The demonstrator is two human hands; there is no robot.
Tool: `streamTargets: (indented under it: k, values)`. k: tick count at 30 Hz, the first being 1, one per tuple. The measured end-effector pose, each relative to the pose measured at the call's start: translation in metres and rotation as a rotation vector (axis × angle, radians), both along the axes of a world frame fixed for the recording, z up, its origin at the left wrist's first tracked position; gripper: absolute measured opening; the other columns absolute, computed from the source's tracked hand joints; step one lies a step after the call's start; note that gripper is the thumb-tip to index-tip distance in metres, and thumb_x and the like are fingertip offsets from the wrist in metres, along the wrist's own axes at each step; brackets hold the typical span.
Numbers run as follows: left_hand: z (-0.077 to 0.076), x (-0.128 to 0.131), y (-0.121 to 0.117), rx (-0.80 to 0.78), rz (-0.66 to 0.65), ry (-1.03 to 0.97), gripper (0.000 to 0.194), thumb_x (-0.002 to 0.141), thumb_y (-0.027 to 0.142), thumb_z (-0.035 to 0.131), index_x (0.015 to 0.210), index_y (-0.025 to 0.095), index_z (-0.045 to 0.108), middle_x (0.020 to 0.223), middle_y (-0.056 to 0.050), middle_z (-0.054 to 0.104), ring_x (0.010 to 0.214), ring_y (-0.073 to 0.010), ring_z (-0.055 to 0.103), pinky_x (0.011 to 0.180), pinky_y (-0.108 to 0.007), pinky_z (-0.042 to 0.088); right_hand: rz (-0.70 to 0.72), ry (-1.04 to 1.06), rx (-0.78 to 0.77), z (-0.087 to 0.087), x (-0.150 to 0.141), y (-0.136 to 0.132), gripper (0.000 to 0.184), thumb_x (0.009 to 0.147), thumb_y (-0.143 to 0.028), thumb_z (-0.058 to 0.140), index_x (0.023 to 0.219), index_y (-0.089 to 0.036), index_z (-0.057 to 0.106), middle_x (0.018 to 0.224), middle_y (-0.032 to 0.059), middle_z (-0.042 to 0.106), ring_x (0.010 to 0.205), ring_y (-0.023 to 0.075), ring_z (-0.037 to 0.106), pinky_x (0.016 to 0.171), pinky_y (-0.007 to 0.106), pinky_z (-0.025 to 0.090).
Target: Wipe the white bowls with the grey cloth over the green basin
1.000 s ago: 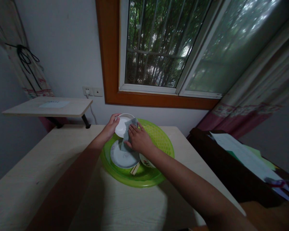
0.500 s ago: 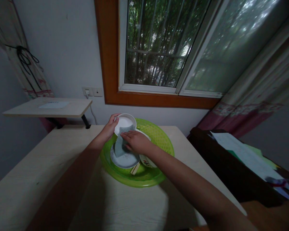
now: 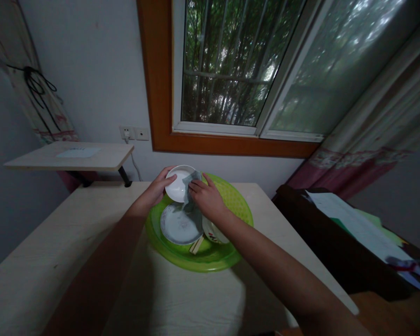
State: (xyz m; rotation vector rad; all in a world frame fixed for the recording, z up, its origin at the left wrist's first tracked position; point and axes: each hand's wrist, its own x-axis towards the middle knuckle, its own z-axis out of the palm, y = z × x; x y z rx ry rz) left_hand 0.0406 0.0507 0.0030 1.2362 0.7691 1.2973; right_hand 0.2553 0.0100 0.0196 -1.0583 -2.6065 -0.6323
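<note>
My left hand [image 3: 159,185] grips the left rim of a white bowl [image 3: 178,186], thumb inside and fingers behind it. The bowl is tilted towards me above a green plastic basin [image 3: 205,266]. In my right hand [image 3: 205,195] is a grey-green cloth [image 3: 188,198], its fingers closed on it against the bowl's right side. Below them a white plate [image 3: 180,227] lies in the basin. Beside the plate are a pair of chopsticks [image 3: 196,245] and a patterned bowl [image 3: 214,233], partly hidden by my right wrist.
The basin stands on a pale wooden table [image 3: 189,298]. At the back left a small raised shelf [image 3: 73,158] carries a sheet of paper [image 3: 79,152]. Right of the table, papers [image 3: 357,228] lie on a dark piece of furniture [image 3: 329,242]. A window [image 3: 241,65] is behind.
My right hand has moved the cloth from the bowl's lower left to its right side, and the cloth is more bunched. More of the bowl's inside and the plate shows.
</note>
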Motion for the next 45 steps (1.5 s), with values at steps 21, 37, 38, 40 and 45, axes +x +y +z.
streamTargets:
  k: [21, 37, 38, 40, 45]
  values:
    - [0.010, -0.009, -0.012, -0.137, -0.064, -0.145, 0.050, 0.079, 0.034, 0.081, 0.123, 0.020, 0.063, 0.103, -0.005, 0.072, 0.081, -0.0193, 0.066, 0.072, -0.029, 0.051, 0.244, 0.039, -0.084, 0.013, 0.014, 0.004, 0.016, 0.101, -0.016, 0.065, 0.106, -0.021, 0.078, 0.108, 0.0083, 0.080, 0.118, 0.0244, 0.068, 0.127, 0.055, 0.026]
    - [0.022, -0.046, -0.028, -0.122, -0.028, 0.162, 0.064, 0.085, 0.041, 0.078, 0.143, 0.022, 0.059, 0.129, -0.008, 0.069, 0.103, -0.0208, 0.066, 0.079, -0.025, 0.050, 0.377, -0.027, -0.100, 0.027, 0.019, 0.008, 0.013, 0.103, -0.021, 0.064, 0.107, -0.021, 0.076, 0.112, 0.0064, 0.079, 0.119, 0.0227, 0.068, 0.127, 0.055, 0.025]
    - [0.022, -0.050, -0.028, -0.135, -0.046, 0.188, 0.066, 0.085, 0.043, 0.077, 0.145, 0.023, 0.058, 0.128, -0.008, 0.070, 0.103, -0.0212, 0.066, 0.079, -0.025, 0.050, 0.394, -0.035, -0.096, 0.028, 0.018, 0.009, 0.013, 0.104, -0.021, 0.063, 0.106, -0.021, 0.076, 0.113, 0.0066, 0.079, 0.121, 0.0227, 0.067, 0.127, 0.055, 0.025]
    - [0.022, -0.057, -0.027, -0.150, -0.087, 0.244, 0.069, 0.086, 0.046, 0.077, 0.149, 0.024, 0.057, 0.127, -0.008, 0.072, 0.105, -0.0227, 0.067, 0.081, -0.027, 0.051, 0.428, -0.046, -0.086, 0.029, 0.017, 0.010, 0.014, 0.104, -0.020, 0.063, 0.105, -0.021, 0.077, 0.116, 0.0071, 0.079, 0.125, 0.0226, 0.066, 0.128, 0.056, 0.026]
    - [0.016, -0.058, -0.018, -0.134, -0.113, 0.310, 0.064, 0.085, 0.051, 0.078, 0.140, 0.020, 0.066, 0.130, -0.011, 0.073, 0.109, -0.0259, 0.068, 0.086, -0.030, 0.050, 0.469, -0.110, -0.024, 0.027, 0.015, 0.016, 0.016, 0.103, -0.019, 0.062, 0.108, -0.020, 0.077, 0.121, 0.0079, 0.078, 0.128, 0.0223, 0.065, 0.127, 0.056, 0.028]
